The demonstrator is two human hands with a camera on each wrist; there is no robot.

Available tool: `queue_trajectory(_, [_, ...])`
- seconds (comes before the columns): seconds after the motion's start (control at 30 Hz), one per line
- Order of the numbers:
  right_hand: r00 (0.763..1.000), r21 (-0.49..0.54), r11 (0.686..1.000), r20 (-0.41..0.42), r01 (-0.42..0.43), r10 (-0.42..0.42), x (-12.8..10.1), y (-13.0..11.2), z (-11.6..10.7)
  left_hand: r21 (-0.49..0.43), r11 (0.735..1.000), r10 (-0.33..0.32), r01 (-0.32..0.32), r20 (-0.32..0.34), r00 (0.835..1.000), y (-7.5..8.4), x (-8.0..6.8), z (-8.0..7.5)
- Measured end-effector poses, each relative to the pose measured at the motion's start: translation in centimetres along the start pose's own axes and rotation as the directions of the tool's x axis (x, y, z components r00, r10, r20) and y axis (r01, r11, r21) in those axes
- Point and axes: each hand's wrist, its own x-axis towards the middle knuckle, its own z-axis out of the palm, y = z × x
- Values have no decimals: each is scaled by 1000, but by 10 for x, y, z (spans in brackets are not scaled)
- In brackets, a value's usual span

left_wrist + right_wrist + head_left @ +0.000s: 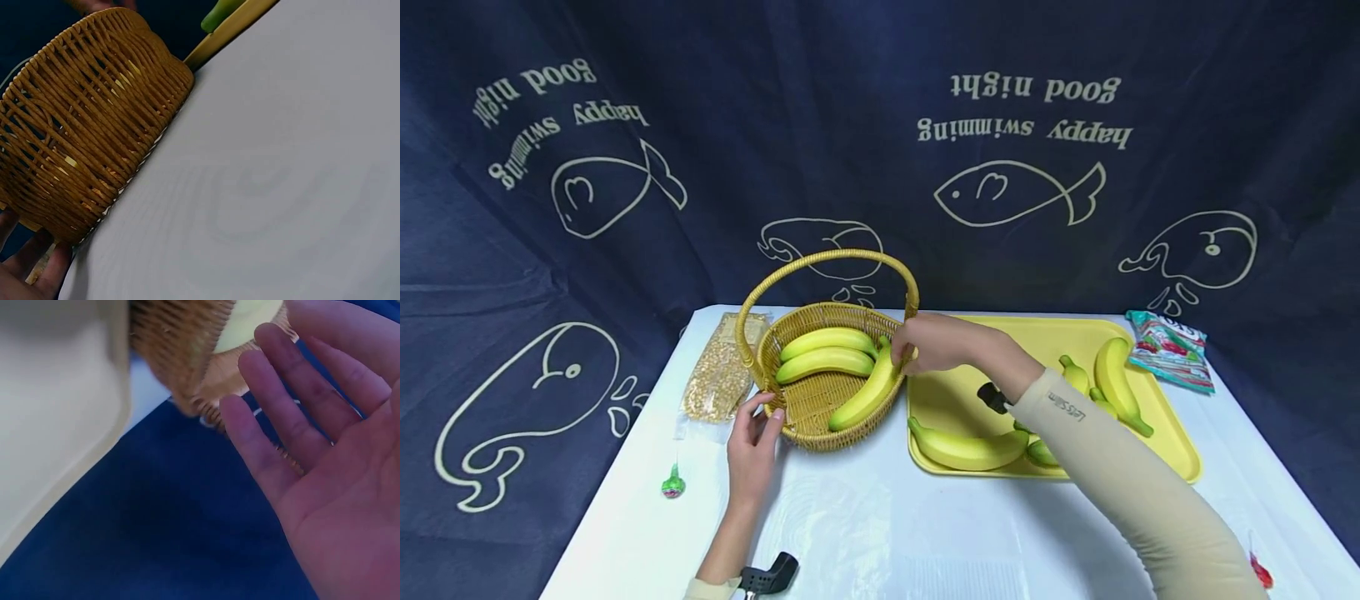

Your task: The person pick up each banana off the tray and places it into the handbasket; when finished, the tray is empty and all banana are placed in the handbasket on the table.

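Note:
A wicker basket (823, 313) with a tall arched handle stands on the white table and holds three bananas: two side by side at the back (825, 362) and one along the right side (867, 402). My left hand (751, 454) grips the near-left rim, thumb over the edge and fingers outside; in the left wrist view its fingers (55, 269) meet the woven wall. At the right rim, beside the handle's foot, is my right hand (951, 342). The right wrist view shows its fingers (275, 394) loosely extended, nothing between them, with a banana (250, 324) in the basket beyond.
Right of the basket lies a yellow tray (951, 392) with several bananas, one at its front left (966, 450). A teal candy bag (1172, 350) sits behind its right corner. A bag of grains (718, 379) and a green lollipop (673, 483) are at left, a red lollipop (1260, 572) front right.

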Motion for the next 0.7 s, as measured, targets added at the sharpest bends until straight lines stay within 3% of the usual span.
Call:
queue_trajectory(0.13, [1000,8,1000,0,-11,11,-28,6,10,2,1000,8,-8,1,1000,0,0,0])
queue_trajectory(0.37, [988,79,989,107,-123,115,-69,9,44,0,1000,27,-27,12,1000,0,-1,0])
queue_trajectory(0.53, [976,109,978,145,-180,164,-83,9,67,-1,1000,24,-24,14,1000,1,0,0])
queue_trajectory(0.7, [976,106,980,160,-166,148,-88,11,82,-3,1000,20,-20,13,1000,1,-1,0])
